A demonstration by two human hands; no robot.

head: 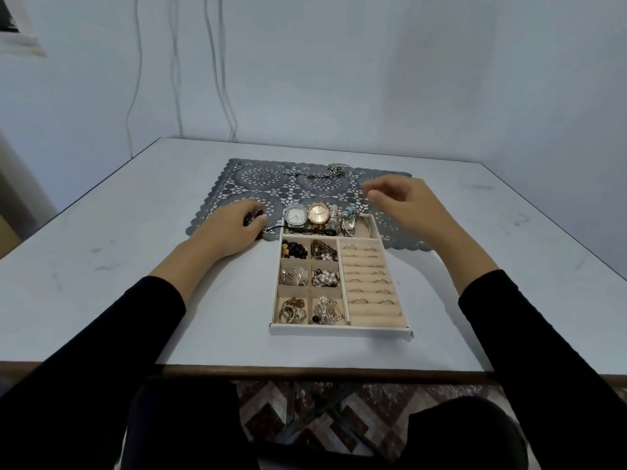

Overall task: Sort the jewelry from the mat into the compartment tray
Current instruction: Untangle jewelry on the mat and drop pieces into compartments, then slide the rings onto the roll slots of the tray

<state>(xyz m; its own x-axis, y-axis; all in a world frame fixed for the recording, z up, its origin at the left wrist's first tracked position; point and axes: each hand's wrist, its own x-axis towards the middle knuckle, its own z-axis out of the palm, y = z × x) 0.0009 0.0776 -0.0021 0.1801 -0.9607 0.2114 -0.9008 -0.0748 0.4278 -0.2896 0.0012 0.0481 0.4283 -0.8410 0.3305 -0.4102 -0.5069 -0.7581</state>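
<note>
Two hands over mat (pixel 261 184); left hand (pixel 234 228) fingers clutching half-hidden dark beads (pixel 252 217), right hand (pixel 403 201) loosely spread.

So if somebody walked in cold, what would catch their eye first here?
Probably the beige compartment tray at the table's centre, packed with jewelry, with a silver square-faced watch and a gold round-faced watch along its far row. Next, the grey lace-pattern mat behind it, with a silver chain near its far edge.
</note>
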